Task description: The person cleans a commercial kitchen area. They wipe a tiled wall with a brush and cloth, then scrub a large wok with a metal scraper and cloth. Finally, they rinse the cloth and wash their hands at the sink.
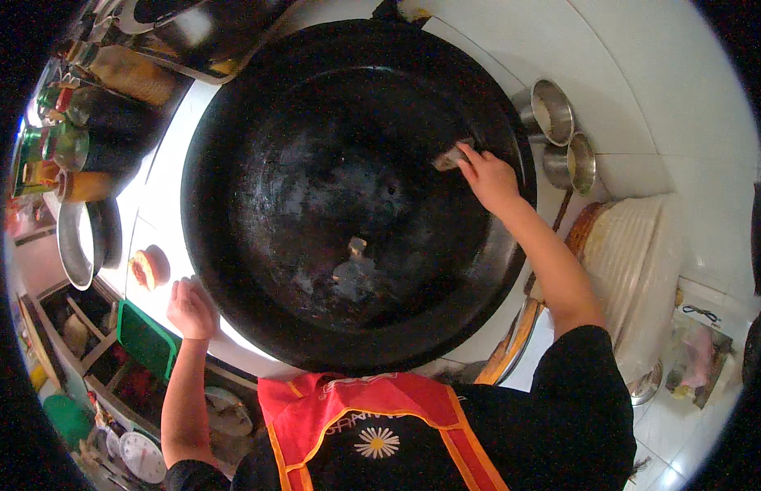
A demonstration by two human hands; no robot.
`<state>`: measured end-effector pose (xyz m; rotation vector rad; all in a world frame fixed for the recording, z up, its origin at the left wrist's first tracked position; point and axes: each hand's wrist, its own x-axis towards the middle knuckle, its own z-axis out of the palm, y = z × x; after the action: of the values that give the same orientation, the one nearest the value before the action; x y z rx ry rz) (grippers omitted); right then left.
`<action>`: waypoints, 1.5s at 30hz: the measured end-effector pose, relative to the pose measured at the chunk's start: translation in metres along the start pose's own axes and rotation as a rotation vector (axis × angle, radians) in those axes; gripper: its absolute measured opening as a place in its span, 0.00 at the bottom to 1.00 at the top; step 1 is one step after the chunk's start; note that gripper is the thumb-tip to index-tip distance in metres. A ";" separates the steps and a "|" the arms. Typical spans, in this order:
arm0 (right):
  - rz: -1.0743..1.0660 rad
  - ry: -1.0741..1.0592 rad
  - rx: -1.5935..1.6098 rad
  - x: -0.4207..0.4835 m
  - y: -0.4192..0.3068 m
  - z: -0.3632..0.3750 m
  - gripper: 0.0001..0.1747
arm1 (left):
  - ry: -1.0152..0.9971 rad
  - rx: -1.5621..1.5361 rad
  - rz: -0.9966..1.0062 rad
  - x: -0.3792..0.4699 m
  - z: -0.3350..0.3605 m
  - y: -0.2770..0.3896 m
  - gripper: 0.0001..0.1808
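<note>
A large round black pan [368, 202] takes up the middle of the head view, its surface dark with a few shiny patches. My right hand [492, 178] reaches over its right side and grips a small greyish-brown piece [449, 159] against the inner wall; what it is made of is unclear. Near the bottom of the pan lies a small pale scrap [357, 247]. On the bright white counter [153, 224], beside the pan's lower left rim, rests my left hand [193, 310]. Its fingers are curled and washed out by light, so their grip is hidden.
Two metal cups [552, 110] stand right of the pan, near a ribbed whitish container [638, 258]. Left are several jars [67, 147], a metal bowl [80, 245], a round orange-brown object [143, 270] and a green tray [147, 337]. A dark metal tray [196, 37] lies at upper left.
</note>
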<state>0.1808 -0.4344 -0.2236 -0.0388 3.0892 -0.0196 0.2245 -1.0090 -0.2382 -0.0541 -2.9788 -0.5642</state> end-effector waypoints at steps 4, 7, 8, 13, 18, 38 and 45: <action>-0.103 0.088 -0.146 -0.005 0.017 0.010 0.19 | -0.020 -0.014 -0.005 -0.002 -0.001 -0.002 0.10; -0.283 0.019 -0.272 0.013 0.034 0.014 0.20 | -0.027 -0.020 -0.024 -0.003 -0.001 -0.004 0.09; -0.336 0.043 -0.239 0.018 0.037 0.015 0.21 | -0.031 -0.016 -0.034 -0.002 -0.001 -0.004 0.09; -0.327 0.008 -0.207 0.027 0.032 0.017 0.21 | -0.010 0.026 -0.038 -0.004 0.002 -0.002 0.08; -0.291 0.138 -0.178 0.051 0.005 0.015 0.20 | -0.020 0.082 0.001 -0.002 -0.001 -0.001 0.08; -0.361 0.076 -0.147 0.150 -0.100 0.007 0.16 | -0.017 0.075 -0.020 0.002 -0.006 0.014 0.09; -0.136 0.042 -0.011 0.163 -0.164 0.010 0.15 | 0.023 0.087 0.042 0.003 -0.008 0.015 0.07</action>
<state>0.0230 -0.6026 -0.2399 -0.2523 3.1224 -0.0093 0.2231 -0.9981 -0.2246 -0.1021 -2.9676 -0.4276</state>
